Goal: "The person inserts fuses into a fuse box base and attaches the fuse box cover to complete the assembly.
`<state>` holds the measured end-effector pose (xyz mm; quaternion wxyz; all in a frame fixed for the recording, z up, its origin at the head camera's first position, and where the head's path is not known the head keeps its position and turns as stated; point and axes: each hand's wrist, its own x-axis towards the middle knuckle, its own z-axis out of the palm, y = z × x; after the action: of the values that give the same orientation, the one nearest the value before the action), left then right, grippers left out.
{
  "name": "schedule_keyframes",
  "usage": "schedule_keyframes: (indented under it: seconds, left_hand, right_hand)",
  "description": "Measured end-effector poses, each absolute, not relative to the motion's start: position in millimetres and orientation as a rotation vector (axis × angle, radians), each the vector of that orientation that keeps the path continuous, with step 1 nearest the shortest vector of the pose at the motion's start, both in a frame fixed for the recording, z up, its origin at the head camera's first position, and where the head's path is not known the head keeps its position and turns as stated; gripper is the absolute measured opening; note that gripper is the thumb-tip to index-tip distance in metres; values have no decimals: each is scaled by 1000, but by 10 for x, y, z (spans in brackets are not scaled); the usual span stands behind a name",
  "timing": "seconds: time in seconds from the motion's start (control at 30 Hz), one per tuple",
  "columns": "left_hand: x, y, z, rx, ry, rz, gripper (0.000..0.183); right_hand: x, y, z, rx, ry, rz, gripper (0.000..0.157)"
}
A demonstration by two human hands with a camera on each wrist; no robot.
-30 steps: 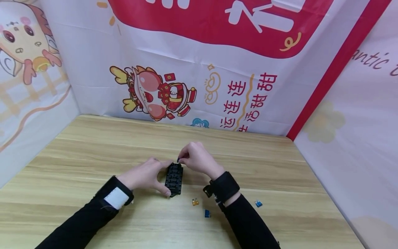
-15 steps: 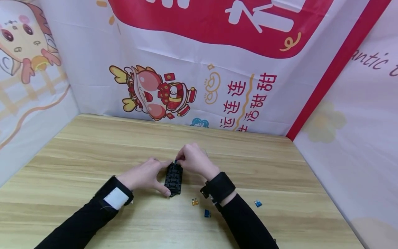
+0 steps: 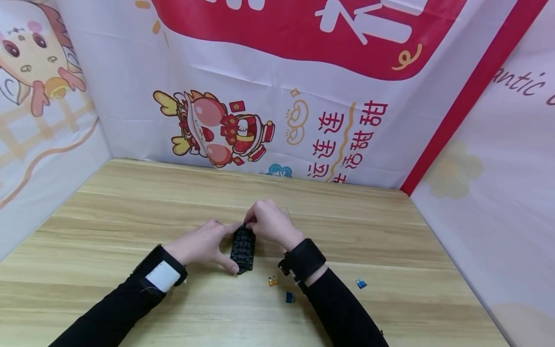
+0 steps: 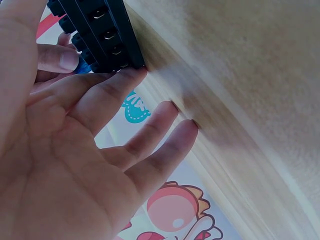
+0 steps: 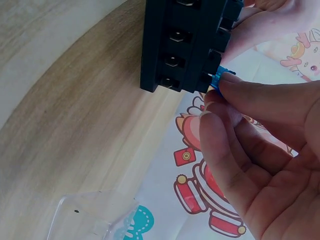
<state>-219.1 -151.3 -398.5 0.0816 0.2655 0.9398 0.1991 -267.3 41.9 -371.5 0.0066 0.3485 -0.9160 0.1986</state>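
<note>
A black fuse box with a row of slots lies on the wooden table in the head view. My left hand grips it between thumb and forefinger, one at each end. At the far end of the box, my right hand pinches a blue blade fuse between thumb and fingers. In the right wrist view this fuse touches the last slot of the box; how deep it sits cannot be told. Part of the same fuse shows behind the box in the left wrist view.
An orange blade fuse and a blue blade fuse lie in front of the box. Another blue one lies right of my right forearm. A clear plastic cover stands beyond my right hand. A printed cloth backdrop borders the table.
My right hand has shifted slightly left, bringing the blue fuse onto the far end of the fuse box. My left hand keeps its grip and has hardly moved.
</note>
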Motion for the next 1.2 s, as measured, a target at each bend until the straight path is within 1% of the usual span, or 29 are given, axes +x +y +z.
schedule_keyframes:
  seconds: [0.9,1.2]
  left_hand:
    - [-2180,-1502,-3970,784,2804,607,108]
    - [-2185,-1507,-3988,816,2806,614,107]
  right_hand:
    - [-2662,419,-3720,1090,-2885,632,10]
    - [-2635,400,-3741,1101,-2884,636,12]
